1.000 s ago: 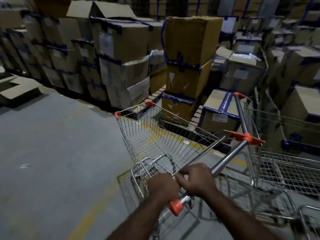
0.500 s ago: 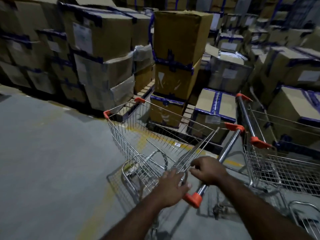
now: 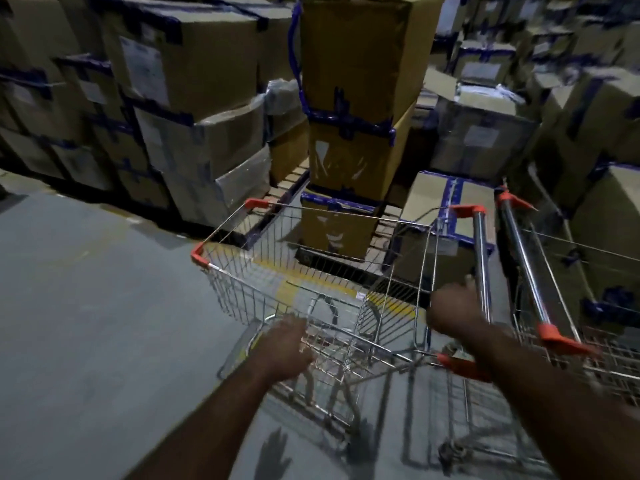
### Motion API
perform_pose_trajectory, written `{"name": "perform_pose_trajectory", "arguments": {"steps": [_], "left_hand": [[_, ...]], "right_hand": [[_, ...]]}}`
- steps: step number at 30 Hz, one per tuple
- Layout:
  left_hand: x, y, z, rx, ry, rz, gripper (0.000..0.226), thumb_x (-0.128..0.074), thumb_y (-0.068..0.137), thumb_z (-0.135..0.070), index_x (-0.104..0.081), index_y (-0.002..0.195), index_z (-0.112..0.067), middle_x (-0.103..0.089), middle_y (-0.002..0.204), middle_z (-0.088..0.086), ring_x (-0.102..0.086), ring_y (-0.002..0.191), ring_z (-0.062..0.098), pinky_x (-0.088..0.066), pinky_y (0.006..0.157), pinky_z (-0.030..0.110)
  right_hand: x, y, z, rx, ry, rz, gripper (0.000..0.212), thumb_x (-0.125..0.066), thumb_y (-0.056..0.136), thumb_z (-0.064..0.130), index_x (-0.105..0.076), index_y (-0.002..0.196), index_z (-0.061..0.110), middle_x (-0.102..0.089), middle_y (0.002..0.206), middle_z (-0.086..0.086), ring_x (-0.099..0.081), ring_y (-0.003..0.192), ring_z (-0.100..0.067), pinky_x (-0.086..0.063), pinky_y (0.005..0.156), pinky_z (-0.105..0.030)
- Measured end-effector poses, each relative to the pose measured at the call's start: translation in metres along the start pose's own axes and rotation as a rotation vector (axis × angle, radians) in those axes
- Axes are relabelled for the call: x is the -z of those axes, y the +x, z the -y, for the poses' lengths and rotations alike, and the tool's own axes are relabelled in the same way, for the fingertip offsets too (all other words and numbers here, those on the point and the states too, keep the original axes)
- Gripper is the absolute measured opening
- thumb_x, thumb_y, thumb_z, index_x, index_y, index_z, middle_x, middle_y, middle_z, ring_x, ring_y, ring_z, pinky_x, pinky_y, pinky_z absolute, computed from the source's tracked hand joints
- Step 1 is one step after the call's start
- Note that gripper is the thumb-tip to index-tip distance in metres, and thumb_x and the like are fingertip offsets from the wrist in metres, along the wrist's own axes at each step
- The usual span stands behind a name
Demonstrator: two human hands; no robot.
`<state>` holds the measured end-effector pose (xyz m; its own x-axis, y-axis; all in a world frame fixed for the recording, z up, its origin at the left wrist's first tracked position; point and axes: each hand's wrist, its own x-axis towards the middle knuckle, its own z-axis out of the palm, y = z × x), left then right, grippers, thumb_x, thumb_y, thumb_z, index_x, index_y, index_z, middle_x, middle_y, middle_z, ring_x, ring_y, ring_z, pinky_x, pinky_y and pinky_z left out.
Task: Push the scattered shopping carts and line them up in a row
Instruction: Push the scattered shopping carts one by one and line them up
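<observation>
OK, we had the cart on the floor just beside a second cart. The left grip lay spread on its basket; the right grip sat at the handle, too blurred to tell.

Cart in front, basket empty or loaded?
Empty. Only grey floor and a yellow line show through the wire basket of the cart.

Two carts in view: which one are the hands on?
The left cart, mid-frame: right hand grips its chrome handle, left hand touches its wire basket. The right cart stands untouched.
</observation>
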<state>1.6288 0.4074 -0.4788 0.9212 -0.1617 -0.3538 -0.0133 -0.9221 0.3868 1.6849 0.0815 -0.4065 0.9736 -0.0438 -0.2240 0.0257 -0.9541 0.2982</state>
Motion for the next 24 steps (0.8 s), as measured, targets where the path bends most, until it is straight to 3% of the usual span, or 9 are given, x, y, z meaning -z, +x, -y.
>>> {"name": "perform_pose_trajectory", "arguments": {"steps": [2, 5, 7, 9, 12, 15, 19, 22, 24], "left_hand": [[0.009, 0.034, -0.007, 0.031, 0.045, 0.004, 0.084, -0.062, 0.092, -0.050, -0.019, 0.159, -0.025, -0.007, 0.169, 0.005, -0.017, 0.153, 0.029, -0.028, 0.120, 0.049], [0.017, 0.071, -0.020, 0.085, 0.108, 0.046, 0.086, -0.062, 0.093, -0.049, -0.015, 0.160, -0.022, -0.001, 0.170, 0.004, -0.014, 0.154, 0.031, -0.027, 0.120, 0.051], [0.019, 0.090, -0.028, 0.104, 0.174, 0.071, 0.087, -0.061, 0.094, -0.050, -0.012, 0.161, -0.024, -0.002, 0.170, 0.002, -0.016, 0.153, 0.034, -0.025, 0.121, 0.052], [0.021, 0.103, -0.034, 0.104, 0.281, 0.076, 0.081, -0.061, 0.094, -0.047, -0.019, 0.159, -0.027, -0.016, 0.168, 0.000, -0.027, 0.149, 0.034, -0.026, 0.119, 0.052], [0.031, 0.120, -0.032, 0.146, 0.488, 0.025, 0.064, -0.060, 0.092, -0.042, -0.035, 0.149, -0.027, -0.043, 0.153, -0.001, -0.042, 0.137, 0.029, -0.033, 0.110, 0.050], [0.052, 0.136, -0.015, 0.186, 0.644, 0.026, 0.050, -0.053, 0.094, -0.048, -0.048, 0.141, -0.030, -0.055, 0.144, -0.003, -0.036, 0.138, 0.028, -0.029, 0.109, 0.050], [0.070, 0.151, 0.006, 0.152, 0.582, 0.128, 0.054, -0.039, 0.099, -0.063, -0.047, 0.144, -0.033, -0.053, 0.148, -0.003, -0.041, 0.140, 0.025, -0.020, 0.116, 0.054], [0.077, 0.162, 0.013, 0.096, 0.409, 0.169, 0.048, -0.036, 0.102, -0.060, -0.062, 0.122, -0.025, -0.067, 0.123, 0.003, -0.061, 0.112, 0.019, -0.043, 0.106, 0.045], [0.080, 0.167, 0.016, 0.063, 0.364, 0.185, 0.047, -0.038, 0.103, -0.056, -0.068, 0.108, -0.020, -0.069, 0.106, 0.003, -0.062, 0.097, 0.017, -0.051, 0.095, 0.039]], "right_hand": [[-0.005, 0.007, 0.020, -0.012, 0.146, 0.018, 0.065, -0.036, 0.095, 0.068, -0.064, 0.129, 0.020, -0.059, 0.137, -0.014, -0.052, 0.127, -0.030, -0.024, 0.117, -0.056], [-0.022, 0.010, 0.045, 0.085, 0.239, 0.070, 0.084, -0.028, 0.089, 0.080, -0.034, 0.155, 0.028, -0.021, 0.167, -0.008, -0.017, 0.153, -0.033, -0.009, 0.113, -0.069], [-0.036, 0.015, 0.046, 0.200, 0.106, 0.064, 0.079, -0.025, 0.093, 0.077, -0.036, 0.153, 0.027, -0.036, 0.160, -0.009, -0.027, 0.150, -0.032, 0.001, 0.111, -0.072], [-0.047, 0.023, 0.036, 0.266, -0.014, 0.033, 0.060, -0.033, 0.101, 0.061, -0.044, 0.147, 0.023, -0.064, 0.131, -0.011, -0.052, 0.132, -0.033, 0.000, 0.113, -0.070], [-0.057, 0.048, 0.011, 0.269, -0.103, -0.004, 0.039, -0.042, 0.103, 0.033, -0.053, 0.138, 0.021, -0.072, 0.112, -0.011, -0.062, 0.115, -0.034, -0.007, 0.115, -0.069], [-0.059, 0.074, -0.011, 0.209, -0.099, -0.008, 0.038, -0.041, 0.101, 0.029, -0.059, 0.135, 0.024, -0.073, 0.112, -0.005, -0.062, 0.114, -0.030, -0.004, 0.116, -0.068], [-0.046, 0.097, -0.014, 0.109, -0.123, 0.085, 0.031, -0.046, 0.099, 0.035, -0.070, 0.118, 0.027, -0.072, 0.115, -0.001, -0.056, 0.122, -0.029, 0.009, 0.114, -0.070], [-0.040, 0.104, 0.002, -0.028, -0.156, 0.161, 0.036, -0.042, 0.100, 0.031, -0.067, 0.125, 0.023, -0.062, 0.134, -0.010, -0.044, 0.135, -0.036, 0.015, 0.111, -0.072], [-0.043, 0.105, 0.008, -0.093, -0.162, 0.151, 0.048, -0.033, 0.104, 0.031, -0.049, 0.147, 0.018, -0.035, 0.159, -0.019, -0.021, 0.150, -0.040, 0.026, 0.104, -0.070]]}}
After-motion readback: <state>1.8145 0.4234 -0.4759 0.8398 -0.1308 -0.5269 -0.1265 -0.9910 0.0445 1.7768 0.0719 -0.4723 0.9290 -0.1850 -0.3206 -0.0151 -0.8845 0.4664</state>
